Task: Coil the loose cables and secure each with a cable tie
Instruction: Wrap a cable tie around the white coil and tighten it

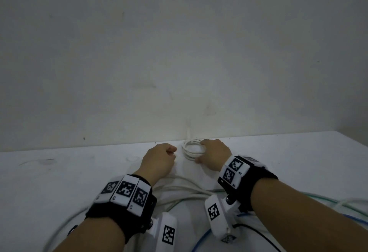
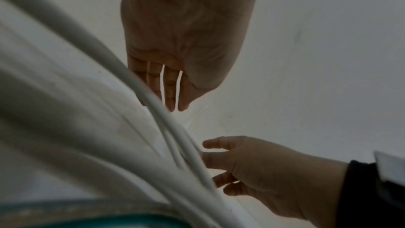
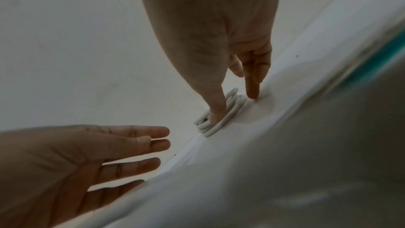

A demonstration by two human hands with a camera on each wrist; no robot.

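I see a white surface (image 1: 59,172) meeting a pale wall (image 1: 179,52), a coiled white cable (image 1: 191,150) lying at its far edge, loose white cables (image 1: 179,189) sprawled nearer me, a green cable (image 1: 318,197), a blue cable (image 1: 200,238), a thin black cable (image 1: 260,234) at near right

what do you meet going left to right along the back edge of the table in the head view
left hand → coil of white cable → right hand

A white table (image 1: 59,172) is shown across the lower frame, marked by a dark smudge (image 1: 42,161) at left; a pale, faintly stained wall (image 1: 179,42) is seen above.
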